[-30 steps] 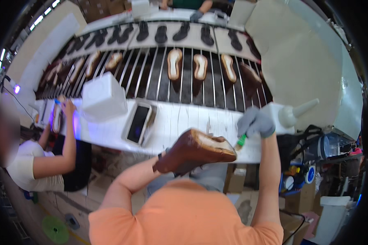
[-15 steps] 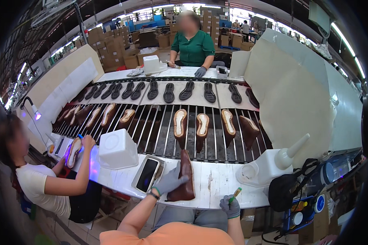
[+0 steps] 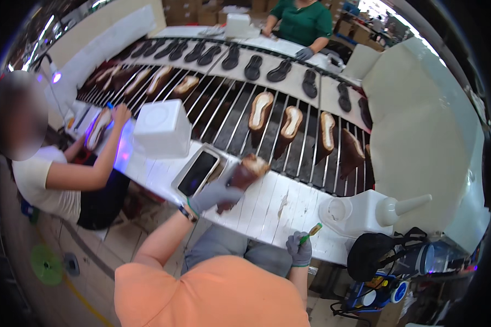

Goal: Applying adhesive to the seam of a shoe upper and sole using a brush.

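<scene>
Where shoe (image 3: 244,177) rests — phone (image 3: 198,173), box (image 3: 162,128) beside.

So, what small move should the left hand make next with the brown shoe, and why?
Probably push the shoe forward onto the rack in the free gap left of the other shoes. The left hand holds it at the bench edge, toe toward the rack, while the right hand holds a brush low, away from it.
</scene>
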`<state>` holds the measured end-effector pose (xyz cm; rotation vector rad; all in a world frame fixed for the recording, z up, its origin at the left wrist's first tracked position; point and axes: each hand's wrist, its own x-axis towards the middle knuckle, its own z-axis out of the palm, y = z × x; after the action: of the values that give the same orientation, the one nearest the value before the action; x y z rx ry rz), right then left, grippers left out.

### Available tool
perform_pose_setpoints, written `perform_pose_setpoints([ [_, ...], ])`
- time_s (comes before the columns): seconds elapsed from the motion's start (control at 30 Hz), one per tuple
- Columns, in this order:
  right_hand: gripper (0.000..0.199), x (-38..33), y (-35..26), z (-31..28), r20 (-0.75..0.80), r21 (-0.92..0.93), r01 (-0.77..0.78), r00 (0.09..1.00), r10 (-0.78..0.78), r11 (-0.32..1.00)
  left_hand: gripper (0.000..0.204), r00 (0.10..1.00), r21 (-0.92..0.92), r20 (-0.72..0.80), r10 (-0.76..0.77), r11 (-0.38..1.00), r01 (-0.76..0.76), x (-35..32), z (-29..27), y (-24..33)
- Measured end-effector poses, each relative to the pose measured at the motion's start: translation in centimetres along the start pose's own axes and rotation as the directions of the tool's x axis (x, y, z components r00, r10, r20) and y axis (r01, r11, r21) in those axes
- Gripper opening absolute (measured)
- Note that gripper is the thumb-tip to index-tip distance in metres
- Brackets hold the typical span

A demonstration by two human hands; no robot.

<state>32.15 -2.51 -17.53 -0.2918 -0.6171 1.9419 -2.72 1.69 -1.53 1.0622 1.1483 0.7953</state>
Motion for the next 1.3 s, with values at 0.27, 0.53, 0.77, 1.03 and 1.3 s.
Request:
perform_pose_setpoints([
  [0.27,0.027,-1.0,-0.1,0.0,0.016,0.041,0.010,1.000,-0.011,0.999,0.067,0.914,-0.313,-0.203,0.352,0.861,-0.401,2.6,-7.2,3.7],
  [0.53,0.030,-1.3,-0.1,0.1,-0.021,0.025,0.044,0.999,-0.044,0.999,0.062,0.780,0.563,-0.373,0.503,0.790,-0.241,21.5,-22.2,-0.7],
  [0.77,0.030,-0.3,-0.1,-0.7,-0.164,0.000,0.015,0.986,-0.015,1.000,0.037,0.825,0.820,-0.535,0.183,0.347,0.455,24.3,-22.9,-4.3],
  [1.03,0.023,-1.1,-0.3,-0.2,-0.142,-0.058,-0.026,0.990,0.018,0.998,0.060,0.991,0.207,-0.020,0.132,0.970,-0.125,25.0,-8.9,7.2],
  [1.3,0.051,-1.4,-0.6,2.5,-0.568,-0.150,-0.075,0.823,-0.024,0.986,0.102,0.984,0.471,-0.123,0.129,0.880,-0.056,47.0,1.0,-1.1],
])
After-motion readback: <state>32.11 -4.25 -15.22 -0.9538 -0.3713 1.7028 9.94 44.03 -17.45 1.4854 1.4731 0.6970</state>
